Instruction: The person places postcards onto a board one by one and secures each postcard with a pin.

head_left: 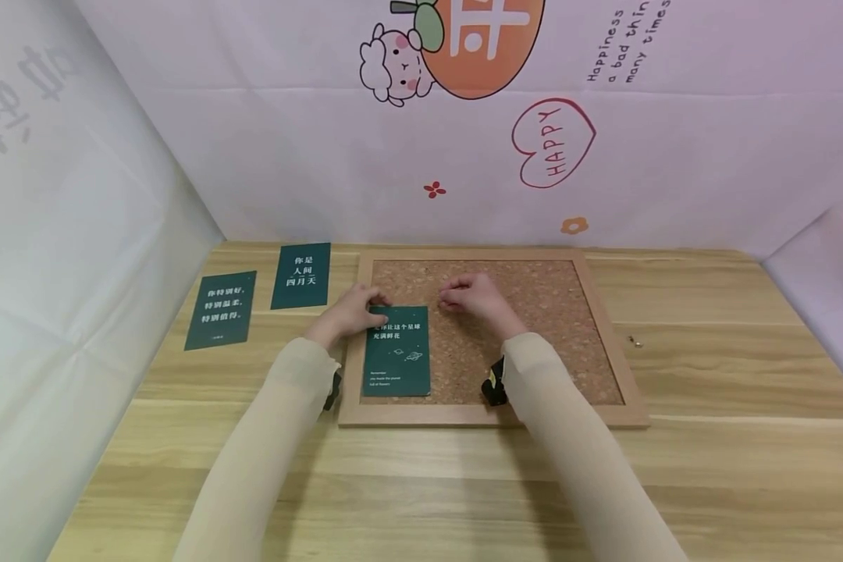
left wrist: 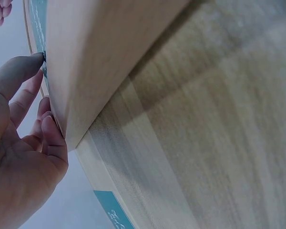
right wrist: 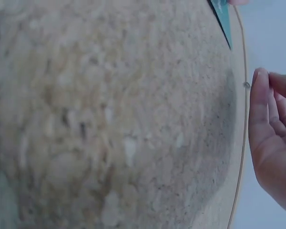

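A dark green card (head_left: 396,363) with white lettering lies on the left part of a wood-framed corkboard (head_left: 548,336). My left hand (head_left: 350,314) rests at the card's upper left corner, its thumb (left wrist: 31,64) on the card and other fingers by the board's frame. Whether a small dark spot at that thumb tip is a pin, I cannot tell. Right of the card, my right hand (head_left: 479,300) is over the cork with thumb and forefinger together. A tiny clear piece, apparently a push pin (right wrist: 247,85), shows at these fingertips; its point is hidden.
Two more green cards lie on the wooden table to the left, one near the back wall (head_left: 300,275) and one farther left (head_left: 221,310). Small pins (head_left: 635,342) lie right of the board. White printed cloth (head_left: 309,156) stands behind and at both sides.
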Available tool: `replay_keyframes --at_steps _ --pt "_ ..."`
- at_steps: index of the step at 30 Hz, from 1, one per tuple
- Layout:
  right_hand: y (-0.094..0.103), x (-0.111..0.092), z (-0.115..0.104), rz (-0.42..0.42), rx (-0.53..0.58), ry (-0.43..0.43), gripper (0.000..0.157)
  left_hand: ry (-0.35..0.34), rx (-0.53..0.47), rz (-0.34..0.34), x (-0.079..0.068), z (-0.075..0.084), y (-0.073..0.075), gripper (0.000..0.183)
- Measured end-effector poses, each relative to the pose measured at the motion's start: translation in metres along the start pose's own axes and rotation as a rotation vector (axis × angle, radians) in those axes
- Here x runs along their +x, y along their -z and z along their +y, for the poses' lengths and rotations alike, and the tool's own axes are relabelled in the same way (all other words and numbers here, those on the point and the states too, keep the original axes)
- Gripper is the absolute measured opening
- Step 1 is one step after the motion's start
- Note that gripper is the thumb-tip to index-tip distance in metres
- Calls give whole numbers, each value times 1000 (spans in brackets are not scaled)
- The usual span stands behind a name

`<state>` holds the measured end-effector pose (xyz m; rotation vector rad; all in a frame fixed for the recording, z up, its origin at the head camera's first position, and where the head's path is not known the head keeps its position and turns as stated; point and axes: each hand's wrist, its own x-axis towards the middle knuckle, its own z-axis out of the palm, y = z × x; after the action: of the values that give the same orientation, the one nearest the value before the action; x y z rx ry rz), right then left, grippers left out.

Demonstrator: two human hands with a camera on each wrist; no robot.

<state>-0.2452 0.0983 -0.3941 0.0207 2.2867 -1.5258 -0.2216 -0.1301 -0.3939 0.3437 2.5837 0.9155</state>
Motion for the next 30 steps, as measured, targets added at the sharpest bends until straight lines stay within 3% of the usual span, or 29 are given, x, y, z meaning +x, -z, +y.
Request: replay_keyframes --at_steps 5,9,15,21,30 --pt "-2 3 2 50 -4 14 25 -2 2 -2 2 0 -1 30" --pt "-4 4 2 79 -92 7 26 -1 2 -4 2 1 -1 31" --pt "-10 5 -2 58 -242 41 37 4 4 -6 2 -1 0 31" --pt "-17 10 -7 54 -279 103 46 2 -1 -9 3 -2 -1 31" --pt "-24 19 -11 75 -451 96 57 -4 -5 -7 2 -2 0 31"
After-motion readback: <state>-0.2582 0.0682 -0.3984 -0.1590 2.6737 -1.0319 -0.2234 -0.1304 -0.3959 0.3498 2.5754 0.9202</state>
